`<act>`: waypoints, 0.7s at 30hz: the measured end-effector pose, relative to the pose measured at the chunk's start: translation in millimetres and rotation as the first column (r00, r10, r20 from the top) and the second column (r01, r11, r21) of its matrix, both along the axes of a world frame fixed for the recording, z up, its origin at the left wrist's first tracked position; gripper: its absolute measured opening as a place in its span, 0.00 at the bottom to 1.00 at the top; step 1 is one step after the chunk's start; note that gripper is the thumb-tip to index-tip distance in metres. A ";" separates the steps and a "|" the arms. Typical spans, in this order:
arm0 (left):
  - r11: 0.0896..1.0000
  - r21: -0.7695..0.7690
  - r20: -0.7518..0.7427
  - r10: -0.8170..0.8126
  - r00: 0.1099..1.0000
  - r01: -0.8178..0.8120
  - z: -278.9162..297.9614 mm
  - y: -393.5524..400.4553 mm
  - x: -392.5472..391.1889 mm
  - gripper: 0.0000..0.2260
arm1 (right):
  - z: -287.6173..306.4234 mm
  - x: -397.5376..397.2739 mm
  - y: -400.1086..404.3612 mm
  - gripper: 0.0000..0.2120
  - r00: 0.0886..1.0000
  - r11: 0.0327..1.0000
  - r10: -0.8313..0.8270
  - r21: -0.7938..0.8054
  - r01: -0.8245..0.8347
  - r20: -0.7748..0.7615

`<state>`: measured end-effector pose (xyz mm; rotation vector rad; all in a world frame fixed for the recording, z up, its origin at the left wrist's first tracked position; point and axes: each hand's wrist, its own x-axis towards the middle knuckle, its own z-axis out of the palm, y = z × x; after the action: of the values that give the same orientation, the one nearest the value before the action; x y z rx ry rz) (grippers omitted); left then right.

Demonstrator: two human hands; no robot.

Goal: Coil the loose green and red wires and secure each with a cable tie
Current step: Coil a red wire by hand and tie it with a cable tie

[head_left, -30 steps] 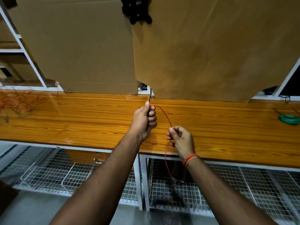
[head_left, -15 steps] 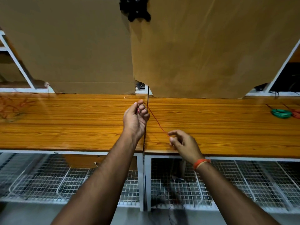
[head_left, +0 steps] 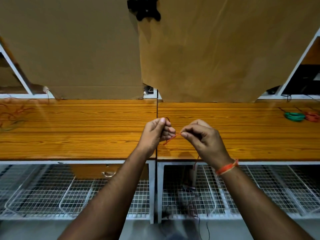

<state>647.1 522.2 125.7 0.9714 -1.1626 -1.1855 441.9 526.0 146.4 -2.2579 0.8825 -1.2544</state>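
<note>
Hands meet over the front edge of a long wooden workbench, seen from above; the left hand is curled into a fist around a thin red wire, thumb on top; the right hand pinches the same wire between thumb and forefinger just beside the left fist, with an orange thread bracelet on its wrist; a short stretch of red wire runs between the two hands, and more of it hangs below the right hand, past the bench edge toward the wire mesh baskets underneath; far to the right on the bench lies a coiled green wire, touching or just beside a coiled red-orange wire at the picture's edge; at the far left of the bench lies a loose tangle of red and green wires, blurred; large sheets of brown cardboard stand along the back of the bench.
</note>
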 end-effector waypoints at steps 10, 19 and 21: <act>0.977 0.106 -0.143 -0.171 0.975 0.187 -2.2 16.3 -1.9 0.15 | -5.7 20.4 -6.0 0.03 0.984 0.982 -0.178 0.065 0.176 0.022; 0.938 0.119 -0.212 -0.296 0.931 0.325 -12.9 30.7 -7.2 0.15 | -16.2 11.1 -3.7 0.09 0.999 0.895 0.019 0.445 -0.040 0.050; 0.944 0.103 -0.146 -0.296 0.944 0.312 -16.7 35.0 -10.8 0.15 | -17.9 6.6 0.0 0.10 0.999 0.899 0.017 0.437 -0.036 0.047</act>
<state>636.3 557.2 109.0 0.8113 -1.1731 -1.5629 448.5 526.0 128.6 -1.8709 0.9998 -0.9676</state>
